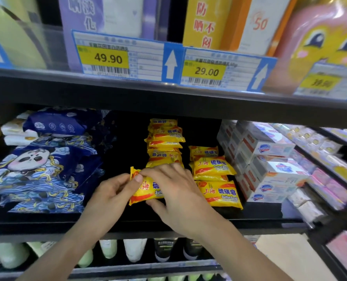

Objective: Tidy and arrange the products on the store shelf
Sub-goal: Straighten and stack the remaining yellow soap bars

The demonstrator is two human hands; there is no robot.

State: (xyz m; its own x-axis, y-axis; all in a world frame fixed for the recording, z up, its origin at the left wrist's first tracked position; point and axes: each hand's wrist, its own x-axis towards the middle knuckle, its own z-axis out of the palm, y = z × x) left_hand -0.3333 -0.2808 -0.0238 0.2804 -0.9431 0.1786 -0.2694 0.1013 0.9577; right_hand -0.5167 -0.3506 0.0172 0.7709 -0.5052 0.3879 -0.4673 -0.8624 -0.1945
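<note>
Sulfur soap packet [148,191], yellow with a red band and the partly covered print "Sulfu…" beside Chinese characters, sits at the front of the black middle shelf [140,222], held between both hands. Just right of that packet lie more of the same yellow packets [219,192], their faces reading "Sulfur Soap" in full, and behind it a leaning stack of them [164,142] runs toward the back of the shelf. Farther right of the packet stand white boxed soaps [270,159] with a blue shield emblem; to its left lie dark blue packs printed with a panda face [36,165]. Above the packet, on the upper shelf's edge, hang price tags reading "49.90" [109,57] and "29.00" [206,71], each beside a white arrow on blue. Below the packet, pale tubes [134,250] stand on the lower shelf. The left hand [111,191] pinches the packet's upper left corner with thumb and curled fingers. The right hand [172,189] lies over the packet's right half, fingers across the top and thumb under its lower edge, gripping it.
</note>
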